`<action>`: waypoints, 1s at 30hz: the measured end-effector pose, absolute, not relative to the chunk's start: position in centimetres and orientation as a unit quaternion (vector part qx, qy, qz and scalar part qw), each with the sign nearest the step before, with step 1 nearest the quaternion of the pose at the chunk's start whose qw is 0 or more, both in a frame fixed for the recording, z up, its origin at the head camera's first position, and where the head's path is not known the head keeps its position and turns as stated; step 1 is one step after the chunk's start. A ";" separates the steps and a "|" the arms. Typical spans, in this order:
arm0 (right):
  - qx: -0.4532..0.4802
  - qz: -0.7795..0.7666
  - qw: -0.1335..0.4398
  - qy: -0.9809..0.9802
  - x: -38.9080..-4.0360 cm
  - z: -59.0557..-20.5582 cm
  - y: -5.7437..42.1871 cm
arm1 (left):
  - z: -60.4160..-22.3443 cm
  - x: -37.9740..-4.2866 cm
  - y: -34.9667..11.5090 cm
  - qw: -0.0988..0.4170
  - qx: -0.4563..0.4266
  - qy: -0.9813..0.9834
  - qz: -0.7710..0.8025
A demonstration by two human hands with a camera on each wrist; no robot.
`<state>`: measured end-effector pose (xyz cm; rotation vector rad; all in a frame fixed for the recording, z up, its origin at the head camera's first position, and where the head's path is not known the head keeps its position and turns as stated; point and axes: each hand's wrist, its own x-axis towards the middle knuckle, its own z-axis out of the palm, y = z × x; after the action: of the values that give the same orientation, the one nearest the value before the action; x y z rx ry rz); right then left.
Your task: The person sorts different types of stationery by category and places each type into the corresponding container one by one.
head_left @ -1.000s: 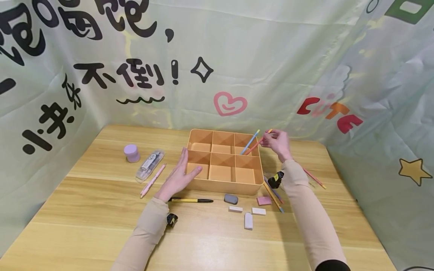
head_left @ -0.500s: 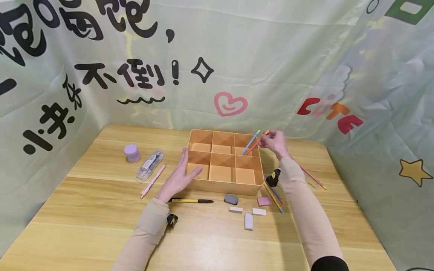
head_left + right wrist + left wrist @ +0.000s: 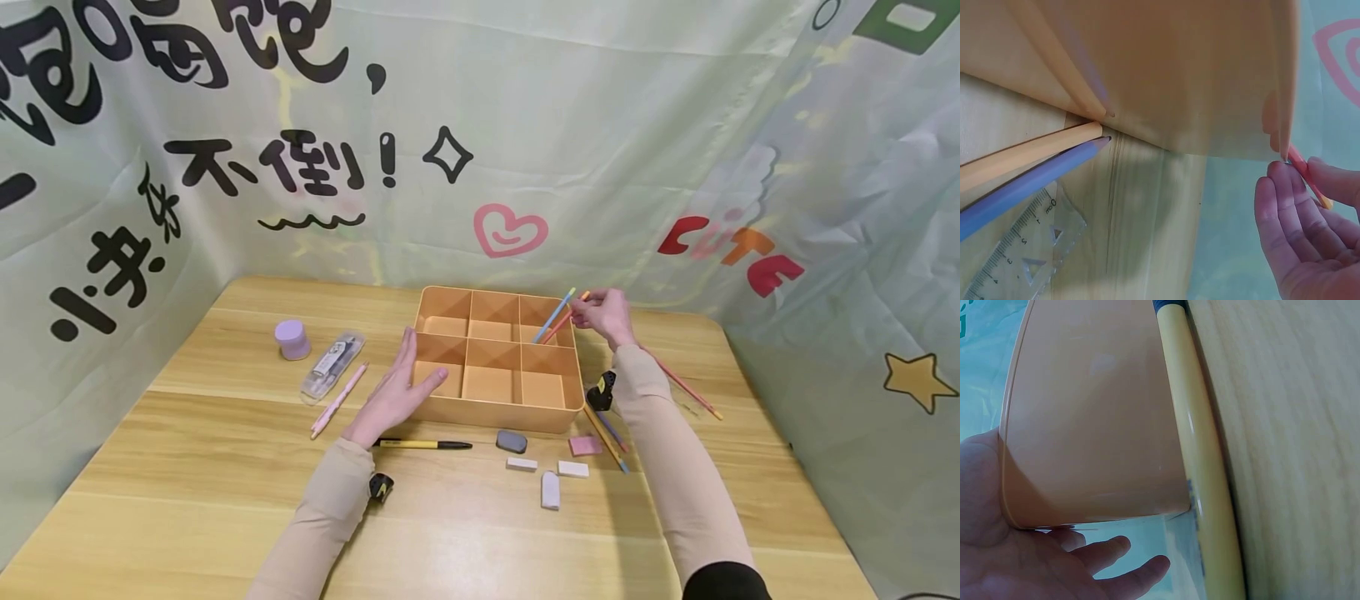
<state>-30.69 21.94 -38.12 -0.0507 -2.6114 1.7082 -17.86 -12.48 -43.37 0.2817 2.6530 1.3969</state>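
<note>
Red pencil (image 3: 558,326) lower across box rim (image 3: 498,403)

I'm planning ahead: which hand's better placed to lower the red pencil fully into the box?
Probably the right hand: it pinches the red pencil, while the left hand is across the box.

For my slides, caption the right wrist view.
Right grip pinches a red pencil at the rim of the organizer.
</note>
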 end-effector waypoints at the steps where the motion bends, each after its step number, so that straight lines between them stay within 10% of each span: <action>1: -0.017 0.544 0.010 -0.839 -30.7 -38.1 21.9 | -43.4 -17.9 -12.5 0.065 0.093 0.879 0.463; 30: 0.008 0.539 0.006 -0.842 -28.6 -38.1 23.1 | -43.4 -17.9 -12.5 0.064 0.096 0.880 0.460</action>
<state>-28.57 23.13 -38.10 0.0241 -2.6357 1.6869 -17.86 -12.52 -43.38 0.2898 2.6587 1.3891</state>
